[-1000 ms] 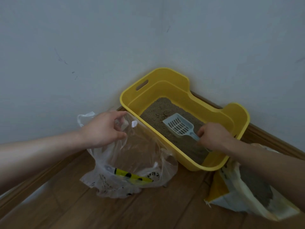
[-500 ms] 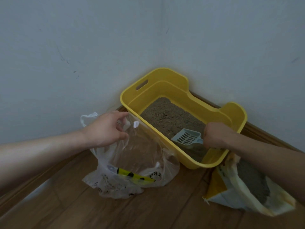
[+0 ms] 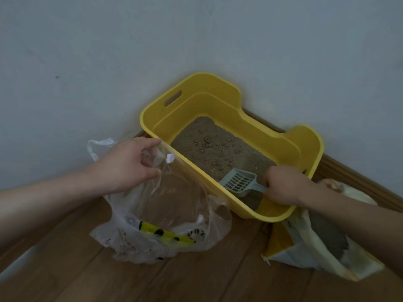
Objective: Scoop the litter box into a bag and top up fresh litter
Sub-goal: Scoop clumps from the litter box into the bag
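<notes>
A yellow litter box (image 3: pixel 220 99) stands in the room corner, with grey-brown litter (image 3: pixel 216 153) inside. My right hand (image 3: pixel 285 185) grips the handle of a pale blue slotted scoop (image 3: pixel 238 183), whose head lies low at the near end of the box. My left hand (image 3: pixel 125 163) pinches the rim of a clear plastic bag (image 3: pixel 165 216) and holds it open just left of the box. A yellow printed strip shows through the bag's bottom.
An open sack of fresh litter (image 3: pixel 316 247), white and yellow, lies on the wooden floor (image 3: pixel 196 277) at the right under my forearm. Pale walls (image 3: pixel 87 62) meet behind the box, with a wooden skirting board (image 3: pixel 353 173) along the right wall.
The scoop has come from the middle of the box toward the near end and dropped lower into the litter. My left hand has kept the bag open in the same spot.
</notes>
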`<state>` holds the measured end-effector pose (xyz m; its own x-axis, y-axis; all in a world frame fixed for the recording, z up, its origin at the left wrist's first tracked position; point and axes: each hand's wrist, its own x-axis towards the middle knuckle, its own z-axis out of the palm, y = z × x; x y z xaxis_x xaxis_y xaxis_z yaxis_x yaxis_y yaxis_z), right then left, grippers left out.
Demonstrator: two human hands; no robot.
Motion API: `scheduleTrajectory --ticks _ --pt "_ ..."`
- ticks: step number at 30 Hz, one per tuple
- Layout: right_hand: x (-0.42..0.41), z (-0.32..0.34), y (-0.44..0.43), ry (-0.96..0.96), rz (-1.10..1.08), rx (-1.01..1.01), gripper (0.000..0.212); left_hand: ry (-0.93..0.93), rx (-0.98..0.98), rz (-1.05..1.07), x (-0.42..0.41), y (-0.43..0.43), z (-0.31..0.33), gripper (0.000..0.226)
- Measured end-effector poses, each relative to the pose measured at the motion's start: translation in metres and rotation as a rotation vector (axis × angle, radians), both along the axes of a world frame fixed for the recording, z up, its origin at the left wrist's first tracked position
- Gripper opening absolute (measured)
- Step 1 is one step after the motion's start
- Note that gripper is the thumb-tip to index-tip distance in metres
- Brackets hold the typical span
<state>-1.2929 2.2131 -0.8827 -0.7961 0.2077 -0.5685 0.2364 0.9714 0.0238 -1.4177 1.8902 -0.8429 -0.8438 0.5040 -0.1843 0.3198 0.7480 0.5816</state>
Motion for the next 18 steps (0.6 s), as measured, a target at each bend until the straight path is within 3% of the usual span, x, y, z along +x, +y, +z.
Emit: scheduleTrajectory --ticks 5,11,18 --pt "-0.003 0.002 0.0 -0.019 -0.079 -0.033 0.015 -0.03 0.04 -0.044 -0.01 0.011 -0.005 0.071" --pt "-0.007 -0.002 0.009 0.031 -0.137 -0.091 0.024 0.016 -0.044 -0.129 -0.017 0.011 0.0 0.071" --pt "-0.008 0.008 0.005 0.027 -0.129 -0.057 0.015 0.06 -0.172 -0.227 -0.029 0.012 0.017 0.044"
